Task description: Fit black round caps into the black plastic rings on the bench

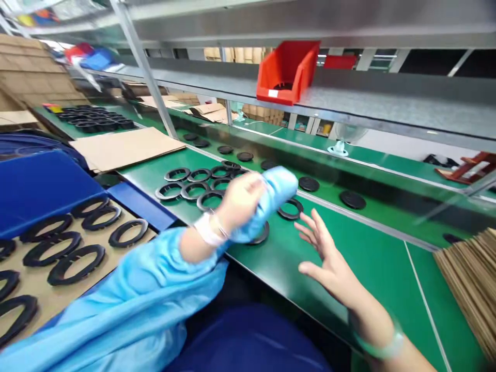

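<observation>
Your left hand point(242, 199) is raised over the green tabletop point(368, 258), motion-blurred, grip clenched around a bunched light blue cloth point(277, 194); looks like sleeve fabric, can't tell for sure. Your right hand point(327, 256) hovers just above the tabletop, grip released, fingers spread, palm facing left, holding nothing. The nearest black ring point(290, 209) lies flat between the two hands, just past your right fingertips; another ring point(261, 235) is half hidden under the cloth and left wrist. A cluster of rings point(197, 183) sits in rows further left on the tabletop. Black round discs point(352, 200) are spaced along the conveyor strip behind. To your left, a blue bin point(34, 186) holds cardboard with more black rings point(64, 248). A red bin point(289, 70) sits on the upper shelf. A stack of cardboard strips point(470, 279) lies at far right.
</observation>
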`<state>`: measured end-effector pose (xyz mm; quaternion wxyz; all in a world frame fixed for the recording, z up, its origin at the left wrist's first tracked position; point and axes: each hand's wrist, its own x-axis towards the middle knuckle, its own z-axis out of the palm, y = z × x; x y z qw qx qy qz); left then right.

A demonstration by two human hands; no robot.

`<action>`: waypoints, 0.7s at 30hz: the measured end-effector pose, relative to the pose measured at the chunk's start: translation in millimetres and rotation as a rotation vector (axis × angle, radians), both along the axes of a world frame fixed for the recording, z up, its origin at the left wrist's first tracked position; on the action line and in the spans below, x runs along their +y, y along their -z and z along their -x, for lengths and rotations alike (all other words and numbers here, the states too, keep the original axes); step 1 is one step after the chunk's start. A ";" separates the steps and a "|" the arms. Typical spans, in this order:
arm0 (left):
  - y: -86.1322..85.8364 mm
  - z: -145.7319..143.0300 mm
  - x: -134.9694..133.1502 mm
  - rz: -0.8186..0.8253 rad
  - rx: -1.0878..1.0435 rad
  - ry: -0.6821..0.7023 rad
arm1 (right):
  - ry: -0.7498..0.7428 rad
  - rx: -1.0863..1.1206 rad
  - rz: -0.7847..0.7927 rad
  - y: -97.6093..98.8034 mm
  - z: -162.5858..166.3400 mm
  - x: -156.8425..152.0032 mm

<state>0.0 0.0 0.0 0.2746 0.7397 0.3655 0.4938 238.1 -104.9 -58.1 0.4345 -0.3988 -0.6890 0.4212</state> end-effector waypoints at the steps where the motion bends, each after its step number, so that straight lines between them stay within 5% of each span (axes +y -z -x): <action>1: 8.2 -3.2 0.1 0.029 -0.005 0.079 | -0.001 0.104 -0.030 -1.1 21.1 21.5; 5: 46.3 -12.5 9.7 0.211 -0.172 0.238 | 0.102 0.430 0.062 4.0 82.9 85.5; 10: 66.3 21.1 64.9 0.358 -0.454 -0.012 | 0.336 0.497 0.274 3.3 104.7 103.6; 14: 74.6 37.3 101.2 0.431 -0.558 -0.153 | -0.019 0.072 0.247 1.5 142.3 85.0; 18: 88.0 31.7 106.8 0.475 -0.532 -0.178 | -0.132 -0.353 -0.046 25.3 195.5 67.2; 21: 101.5 30.5 100.5 0.475 -0.450 -0.144 | -0.254 -0.341 -0.183 41.0 214.8 61.5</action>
